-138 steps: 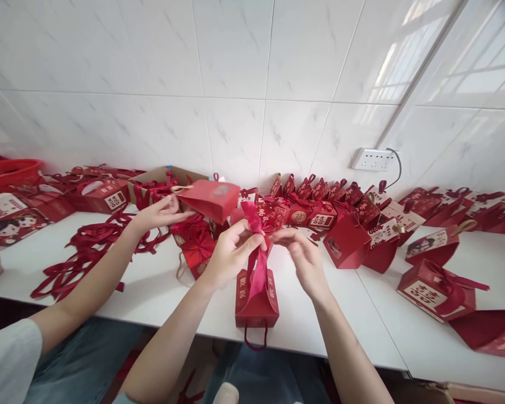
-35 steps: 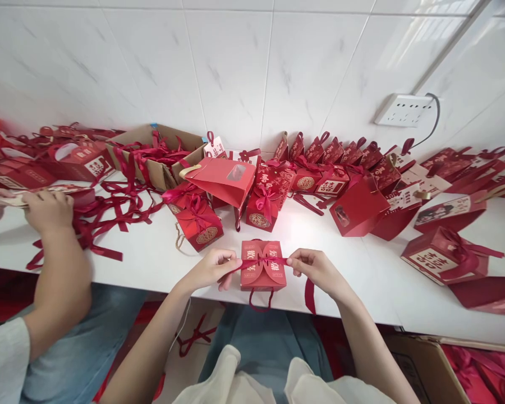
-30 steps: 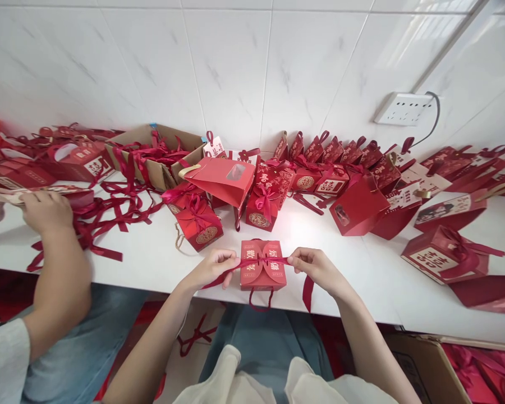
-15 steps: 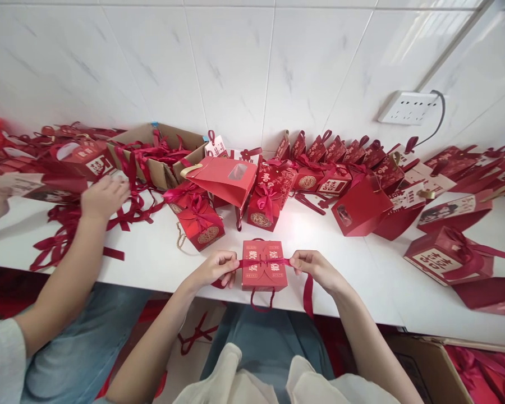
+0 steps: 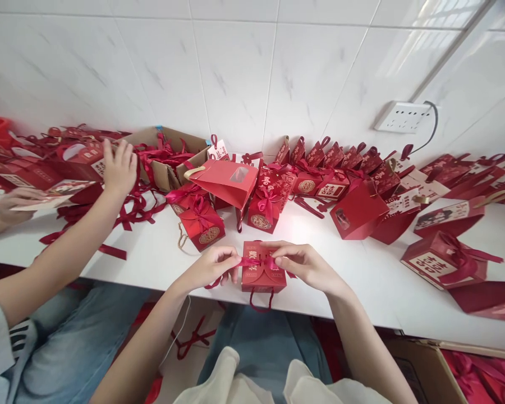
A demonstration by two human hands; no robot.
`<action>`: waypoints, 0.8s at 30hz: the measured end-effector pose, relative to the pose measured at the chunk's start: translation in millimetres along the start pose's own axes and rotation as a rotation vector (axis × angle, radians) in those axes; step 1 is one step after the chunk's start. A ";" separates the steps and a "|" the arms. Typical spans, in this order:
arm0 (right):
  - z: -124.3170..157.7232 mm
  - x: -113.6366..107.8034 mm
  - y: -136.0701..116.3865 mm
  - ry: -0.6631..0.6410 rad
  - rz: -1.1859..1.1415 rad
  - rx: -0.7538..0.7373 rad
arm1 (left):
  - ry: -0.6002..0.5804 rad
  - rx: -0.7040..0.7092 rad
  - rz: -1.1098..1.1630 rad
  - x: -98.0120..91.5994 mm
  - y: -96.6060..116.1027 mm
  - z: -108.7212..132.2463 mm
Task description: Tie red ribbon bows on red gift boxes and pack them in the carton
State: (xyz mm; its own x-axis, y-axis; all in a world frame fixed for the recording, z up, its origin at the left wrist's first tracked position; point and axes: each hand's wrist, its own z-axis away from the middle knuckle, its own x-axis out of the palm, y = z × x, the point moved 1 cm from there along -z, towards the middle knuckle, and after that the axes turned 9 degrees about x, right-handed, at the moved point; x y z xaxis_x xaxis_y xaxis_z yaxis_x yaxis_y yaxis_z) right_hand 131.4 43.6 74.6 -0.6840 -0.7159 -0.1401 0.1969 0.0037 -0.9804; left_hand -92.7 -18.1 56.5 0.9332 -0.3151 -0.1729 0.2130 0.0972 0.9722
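Observation:
A small red gift box (image 5: 256,280) with gold lettering and a dark red cord handle lies at the table's front edge. Across its top runs a dark red ribbon (image 5: 249,261), crossed at the middle. My left hand (image 5: 219,266) pinches the ribbon just left of the box. Over the box's right half, my right hand (image 5: 305,266) holds the ribbon close to the crossing between thumb and fingers, with a loose end showing below. Its fingers partly hide the lettering on that side.
Finished red boxes with bows (image 5: 202,224) stand behind. A cardboard box (image 5: 168,177) holds loose ribbons. At the left, a co-worker's hand (image 5: 120,168) is raised over more boxes. A power strip (image 5: 404,116) hangs on the wall. Large boxes (image 5: 444,261) stand at the right.
My right hand has moved left from the ribbon's outer end to the crossing on the box. My left hand stays about where it was. The co-worker's hand has risen.

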 end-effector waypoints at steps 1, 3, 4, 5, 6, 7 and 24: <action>-3.3 4.2 1.3 0.023 0.032 -0.016 | 0.016 -0.016 -0.016 0.6 2.0 1.1; -8.6 11.4 5.2 0.100 0.107 -0.032 | 0.047 -0.035 -0.066 2.3 5.9 3.5; -10.5 14.4 7.4 0.149 0.141 -0.038 | 0.066 -0.034 -0.091 3.1 8.1 4.8; -11.8 17.0 9.6 0.196 0.166 -0.047 | 0.083 -0.024 -0.114 3.9 10.6 6.2; -12.6 19.1 11.8 0.237 0.180 -0.059 | 0.098 -0.007 -0.139 4.5 13.6 7.5; -13.0 20.7 14.0 0.269 0.189 -0.072 | 0.109 0.017 -0.172 4.9 17.0 8.7; -14.0 31.6 22.9 0.385 0.119 -0.125 | -0.028 0.343 -0.871 5.5 57.3 2.2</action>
State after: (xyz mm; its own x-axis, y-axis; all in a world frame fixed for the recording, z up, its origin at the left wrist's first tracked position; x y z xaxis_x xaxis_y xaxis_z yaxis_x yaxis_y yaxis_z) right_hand 104.4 30.8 45.7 -0.8789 -0.3920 -0.2718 0.2200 0.1724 -0.9601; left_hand -76.0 -16.4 111.6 0.4767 -0.1687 -0.8627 0.7328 -0.4659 0.4960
